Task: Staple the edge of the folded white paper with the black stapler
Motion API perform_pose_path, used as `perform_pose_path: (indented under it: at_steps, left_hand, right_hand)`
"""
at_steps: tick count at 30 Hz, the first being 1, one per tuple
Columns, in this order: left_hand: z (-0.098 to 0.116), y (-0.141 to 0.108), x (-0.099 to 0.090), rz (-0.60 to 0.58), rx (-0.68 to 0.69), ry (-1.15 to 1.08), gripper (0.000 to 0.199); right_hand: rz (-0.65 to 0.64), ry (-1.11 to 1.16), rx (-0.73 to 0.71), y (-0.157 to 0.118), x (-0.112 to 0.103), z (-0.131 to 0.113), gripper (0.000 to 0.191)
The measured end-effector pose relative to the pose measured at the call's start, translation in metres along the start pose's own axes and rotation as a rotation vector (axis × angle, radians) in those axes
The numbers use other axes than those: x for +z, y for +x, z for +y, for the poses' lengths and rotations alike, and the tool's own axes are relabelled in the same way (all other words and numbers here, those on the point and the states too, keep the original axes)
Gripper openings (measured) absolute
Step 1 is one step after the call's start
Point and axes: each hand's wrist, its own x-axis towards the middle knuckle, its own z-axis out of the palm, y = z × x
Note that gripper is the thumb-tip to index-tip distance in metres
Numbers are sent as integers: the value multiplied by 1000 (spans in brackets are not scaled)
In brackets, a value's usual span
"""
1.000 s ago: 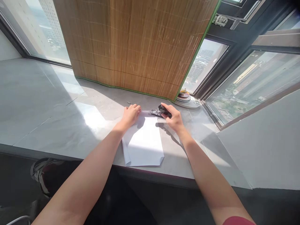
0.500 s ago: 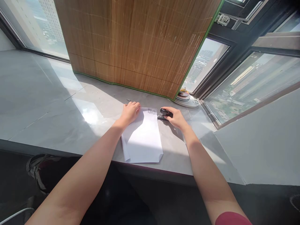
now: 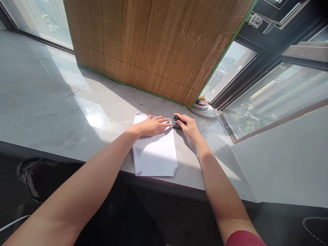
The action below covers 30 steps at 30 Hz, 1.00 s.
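Note:
White paper [image 3: 156, 157] lies near the front edge of the grey ledge, its lower corners curled. Across its upper part my left hand [image 3: 153, 126] rests flat, fingers stretched toward the right edge. My right hand [image 3: 190, 125] is wrapped round a black stapler [image 3: 177, 123], whose jaw end meets the paper's upper right edge. The left fingertips are right beside the stapler. Whether the paper sits between its jaws I cannot tell. Part of the paper's top is hidden under the left hand.
A bamboo blind [image 3: 153, 51] with green edging hangs behind the ledge [image 3: 46, 89]. Stacked plates [image 3: 203, 107] stand at the back right, beside the window frame. A small scrap [image 3: 140, 103] lies behind the paper. A white wall [image 3: 282, 157] closes the right side.
My left hand has slid right from the paper's upper left corner and flattened over its upper part. The paper's left side lies flatter. My right hand and the stapler have shifted slightly left.

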Motion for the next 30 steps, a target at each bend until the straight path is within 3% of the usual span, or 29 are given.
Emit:
perform_pose_path:
  at_steps: [30]
  left_hand:
    - [-3,1,9,40,-9,-58,42]
  right_hand:
    - [0,-271,-1,3,14,0,47]
